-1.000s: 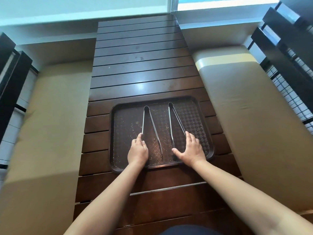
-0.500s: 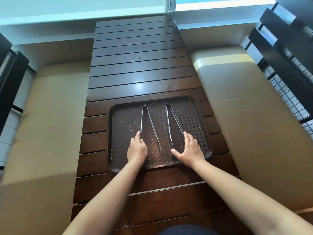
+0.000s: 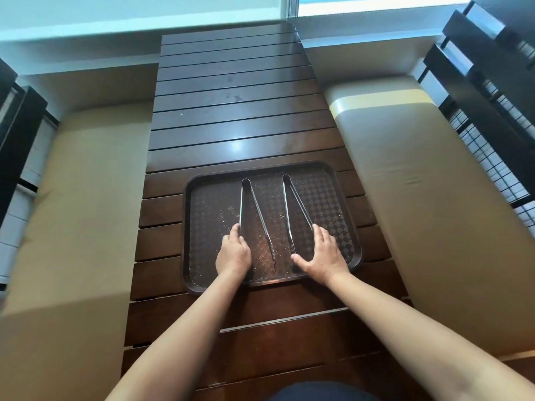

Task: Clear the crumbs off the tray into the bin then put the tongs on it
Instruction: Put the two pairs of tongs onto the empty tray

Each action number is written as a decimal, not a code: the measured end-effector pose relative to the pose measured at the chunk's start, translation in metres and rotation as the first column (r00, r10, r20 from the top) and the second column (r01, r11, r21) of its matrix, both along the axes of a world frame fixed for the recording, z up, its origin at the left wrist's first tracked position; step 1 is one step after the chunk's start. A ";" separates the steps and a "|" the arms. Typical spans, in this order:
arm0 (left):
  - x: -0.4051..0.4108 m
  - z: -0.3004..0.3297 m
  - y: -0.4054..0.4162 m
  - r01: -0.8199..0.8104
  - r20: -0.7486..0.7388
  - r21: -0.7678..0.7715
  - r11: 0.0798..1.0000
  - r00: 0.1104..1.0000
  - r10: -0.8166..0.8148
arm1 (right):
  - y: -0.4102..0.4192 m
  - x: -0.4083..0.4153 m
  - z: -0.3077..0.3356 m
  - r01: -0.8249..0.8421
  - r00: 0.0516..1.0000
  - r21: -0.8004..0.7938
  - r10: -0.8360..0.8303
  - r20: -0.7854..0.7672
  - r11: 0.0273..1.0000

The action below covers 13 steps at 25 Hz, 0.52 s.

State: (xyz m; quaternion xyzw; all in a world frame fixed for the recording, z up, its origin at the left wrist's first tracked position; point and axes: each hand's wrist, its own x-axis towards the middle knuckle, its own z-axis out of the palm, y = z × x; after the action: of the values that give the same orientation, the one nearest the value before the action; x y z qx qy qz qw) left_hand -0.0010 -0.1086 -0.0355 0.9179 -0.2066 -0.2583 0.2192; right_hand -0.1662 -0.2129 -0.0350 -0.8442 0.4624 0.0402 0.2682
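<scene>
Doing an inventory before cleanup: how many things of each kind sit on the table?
Tongs: 2, left pair and right pair
Tray: 1, holding both, scattered with crumbs
Total: 3 things

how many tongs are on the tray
2, side by side on the tray: left tongs under the left hand, right tongs under the right hand.

No readable text, label, brand or number anywhere
</scene>
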 end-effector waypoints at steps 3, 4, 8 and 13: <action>0.000 0.000 0.001 0.009 -0.002 0.000 1.000 1.000 -0.009 | -0.001 0.001 -0.001 0.013 1.000 0.003 -0.013 0.007 1.000; -0.001 -0.001 0.001 0.010 -0.002 0.001 1.000 1.000 -0.010 | -0.002 0.001 -0.001 0.015 1.000 0.000 -0.015 0.005 1.000; -0.002 -0.001 0.002 0.006 -0.003 -0.011 1.000 1.000 -0.006 | -0.001 0.003 -0.002 0.013 1.000 -0.014 -0.013 -0.008 1.000; -0.001 -0.001 0.000 0.008 0.003 -0.015 1.000 1.000 -0.008 | -0.002 0.002 -0.002 0.011 1.000 -0.002 -0.011 -0.007 1.000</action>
State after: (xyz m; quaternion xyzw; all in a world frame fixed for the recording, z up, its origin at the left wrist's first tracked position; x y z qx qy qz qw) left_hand -0.0016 -0.1084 -0.0365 0.9157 -0.2127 -0.2563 0.2247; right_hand -0.1641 -0.2149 -0.0369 -0.8418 0.4679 0.0412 0.2658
